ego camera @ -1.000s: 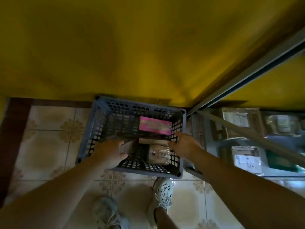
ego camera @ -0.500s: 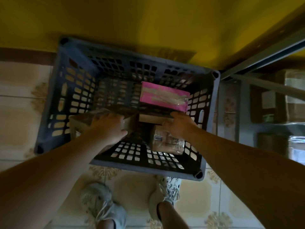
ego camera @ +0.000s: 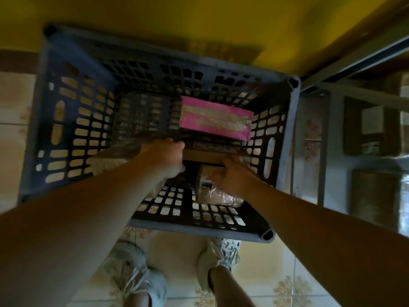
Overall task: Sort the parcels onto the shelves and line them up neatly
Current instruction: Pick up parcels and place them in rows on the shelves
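A blue slotted plastic crate (ego camera: 73,111) stands on the tiled floor below me. Inside it lies a pink taped parcel (ego camera: 214,118) at the far right. In front of it sits a flat brown cardboard parcel (ego camera: 205,155). My left hand (ego camera: 164,157) grips its left end and my right hand (ego camera: 235,173) grips its right end. Under my right hand lies a small brown parcel wrapped in clear tape (ego camera: 210,191). Another pale parcel (ego camera: 106,165) shows under my left forearm.
A grey metal shelf rack (ego camera: 327,138) stands right of the crate, with brown labelled parcels (ego camera: 371,127) on its lower shelves. A yellow wall (ego camera: 199,29) rises behind. My two feet in pale shoes (ego camera: 221,255) stand on the patterned tiles.
I have bent closer, so the crate fills more of the view. Both hands have moved inward onto the ends of the flat brown parcel.
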A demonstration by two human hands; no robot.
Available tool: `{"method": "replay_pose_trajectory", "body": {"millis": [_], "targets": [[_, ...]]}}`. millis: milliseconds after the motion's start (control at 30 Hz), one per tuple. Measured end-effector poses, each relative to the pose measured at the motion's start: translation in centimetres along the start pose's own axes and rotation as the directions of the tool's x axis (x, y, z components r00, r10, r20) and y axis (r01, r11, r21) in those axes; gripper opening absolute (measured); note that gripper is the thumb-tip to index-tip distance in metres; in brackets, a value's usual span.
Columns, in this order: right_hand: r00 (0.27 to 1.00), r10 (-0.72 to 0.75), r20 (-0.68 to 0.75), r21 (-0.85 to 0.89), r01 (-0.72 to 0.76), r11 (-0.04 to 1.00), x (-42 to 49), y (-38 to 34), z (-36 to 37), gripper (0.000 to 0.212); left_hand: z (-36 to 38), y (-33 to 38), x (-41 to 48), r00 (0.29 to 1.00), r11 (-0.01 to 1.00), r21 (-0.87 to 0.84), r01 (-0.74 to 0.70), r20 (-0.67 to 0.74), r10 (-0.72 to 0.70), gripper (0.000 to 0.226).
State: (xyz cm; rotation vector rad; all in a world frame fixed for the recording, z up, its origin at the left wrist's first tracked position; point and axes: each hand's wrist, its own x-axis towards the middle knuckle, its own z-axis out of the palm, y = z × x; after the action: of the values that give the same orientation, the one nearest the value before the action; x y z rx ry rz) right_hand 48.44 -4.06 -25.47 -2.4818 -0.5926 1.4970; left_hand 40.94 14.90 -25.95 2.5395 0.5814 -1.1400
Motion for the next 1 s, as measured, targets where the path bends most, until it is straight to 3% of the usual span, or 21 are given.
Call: {"method": "replay_pose_trajectory", "body": {"millis": [100,200,367,600,700,800,900,1000], "targets": [[1.0,-0.005,0.014,-0.027,0.005,1.0,-0.2,0.0,0.2,0.058,0.1,-0.9,-0.6,0.999,0.996,0.093,0.0,0.049,-0.005,0.059],[0.999,-0.018,0.03,-0.098,0.021,0.995,-0.5,0.3,0.5,0.067,-0.3,-2.2,-1.2,1.0,0.975,0.223,-0.019,-0.003,0.02,0.047],[1.0,0.008,-0.018,-0.062,-0.009,0.998,-0.6,0.6,0.2,0.063,-0.9,-1.1,-0.7,0.999,0.937,0.349,-0.023,-0.026,0.034,0.048],[0.998,-0.028,-0.061,-0.069,0.024,0.997,-0.2,1.0,0.1,0.057,1.9,1.1,3.3,0.976,0.961,0.208,-0.185,-0.072,0.204,0.068],[0.997,-0.039,-0.07,-0.05,0.036,0.998,0.0,1.4,0.5,0.056,2.7,0.9,4.6,0.969,0.962,0.201,-0.185,-0.124,0.212,0.055],[0.986,-0.095,-0.139,-0.002,0.095,0.995,-0.3,1.5,0.9,0.056,2.9,0.6,5.0,0.943,0.98,0.107,-0.166,-0.273,0.19,0.036],[0.956,-0.188,-0.226,-0.121,0.164,0.979,-1.1,1.7,1.3,0.055,2.4,0.2,4.1,0.926,0.975,-0.12,-0.185,-0.352,0.132,0.036],[0.981,-0.149,-0.124,-0.231,0.117,0.966,-1.7,1.9,1.8,0.066,1.0,-0.4,2.6,0.912,0.945,-0.22,-0.243,-0.383,0.145,0.04]]}}
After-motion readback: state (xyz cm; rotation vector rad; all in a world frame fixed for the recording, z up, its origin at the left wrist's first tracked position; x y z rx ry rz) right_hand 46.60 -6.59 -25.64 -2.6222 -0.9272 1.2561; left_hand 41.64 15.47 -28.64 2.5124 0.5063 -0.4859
